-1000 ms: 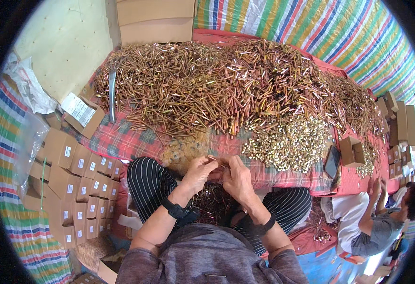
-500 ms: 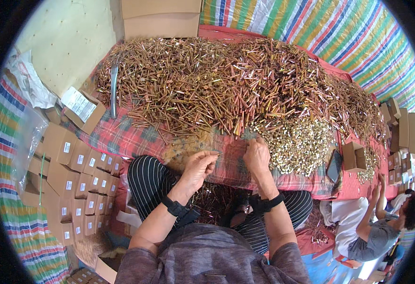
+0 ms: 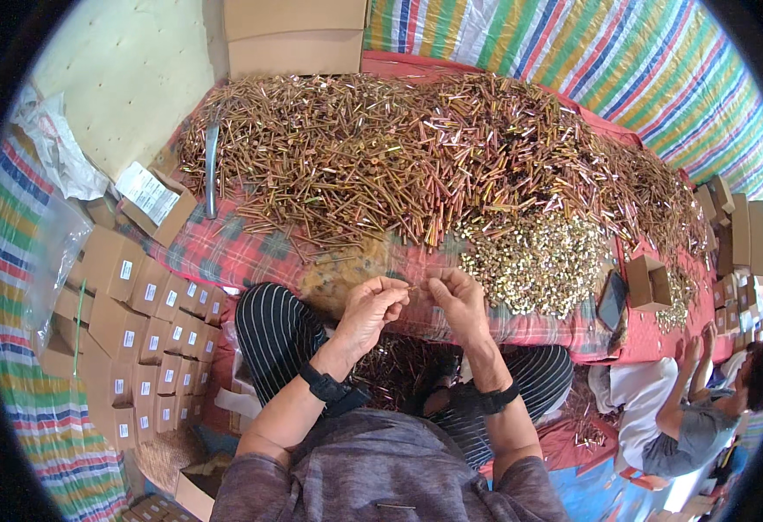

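"Back beside the left hand (image 3: 368, 309) comes the right hand (image 3: 461, 304), which half a second ago was up against the small metal pieces (image 3: 538, 265); the left has hardly shifted."

"What do they hold?"

"Left thumb and fingers pinch a thin rod (image 3: 413, 288), its free end pointing rightward, above the near edge of the worktop (image 3: 264, 252). Right fingers curl close to that end; whether they are closed on it, or on a small piece, I cannot tell."

"Why hold it so?"

"Probably to leave that end bare for the right fingers."

"And the heaps?"

"Small pieces lie toward the near edge, right of the middle, presumably for easy reach by the right hand. Behind, the rod heap (image 3: 338, 165) spreads along the far edge."

"Anything else there?"

"Curved metal bar (image 3: 211, 170) near the left end, perhaps put there to keep it out of the way. Phone (image 3: 612, 300) by the near right corner, open box (image 3: 648, 283) just right of it."

"Past the edges?"

"Stacked boxes (image 3: 151, 348) off the left end; a co-worker (image 3: 690, 431) sits off the near right corner."
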A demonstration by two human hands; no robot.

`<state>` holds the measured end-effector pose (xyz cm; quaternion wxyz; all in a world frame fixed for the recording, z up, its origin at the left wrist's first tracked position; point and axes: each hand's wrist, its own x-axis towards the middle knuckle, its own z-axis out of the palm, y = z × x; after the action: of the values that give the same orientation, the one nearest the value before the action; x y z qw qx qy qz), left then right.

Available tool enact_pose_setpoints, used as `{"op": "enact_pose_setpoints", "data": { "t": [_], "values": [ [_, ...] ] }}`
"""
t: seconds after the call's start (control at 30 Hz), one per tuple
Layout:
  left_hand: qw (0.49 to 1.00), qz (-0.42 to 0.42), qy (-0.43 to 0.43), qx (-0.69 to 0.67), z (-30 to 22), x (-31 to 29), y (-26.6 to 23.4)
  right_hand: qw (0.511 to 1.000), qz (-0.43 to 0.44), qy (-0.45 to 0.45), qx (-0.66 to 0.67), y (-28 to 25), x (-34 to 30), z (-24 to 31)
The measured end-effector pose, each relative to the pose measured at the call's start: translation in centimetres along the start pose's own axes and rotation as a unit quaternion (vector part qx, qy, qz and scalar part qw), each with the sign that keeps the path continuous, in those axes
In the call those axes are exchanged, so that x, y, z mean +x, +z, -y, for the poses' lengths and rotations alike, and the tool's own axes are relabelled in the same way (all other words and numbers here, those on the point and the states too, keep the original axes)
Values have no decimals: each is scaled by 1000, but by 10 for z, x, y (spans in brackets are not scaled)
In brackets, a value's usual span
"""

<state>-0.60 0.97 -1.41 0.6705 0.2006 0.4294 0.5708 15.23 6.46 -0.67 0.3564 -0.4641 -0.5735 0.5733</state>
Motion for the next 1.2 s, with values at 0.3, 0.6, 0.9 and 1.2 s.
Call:
{"op": "enact_pose_setpoints", "data": {
  "t": [0.3,0.6,0.9,1.2],
  "values": [
    [999,24,16,16,-1,-4,6,994,-8,-88,61,8,-19,-10],
    [983,29,105,146,-2,-10,11,998,-11,-68,17,8,-29,4],
    [986,55,102,121,7,-9,5,973,-16,-119,-198,5,-29,6],
    [987,70,86,118,-1,-13,0,954,-47,-223,-196,10,-34,15]
  ]
}}
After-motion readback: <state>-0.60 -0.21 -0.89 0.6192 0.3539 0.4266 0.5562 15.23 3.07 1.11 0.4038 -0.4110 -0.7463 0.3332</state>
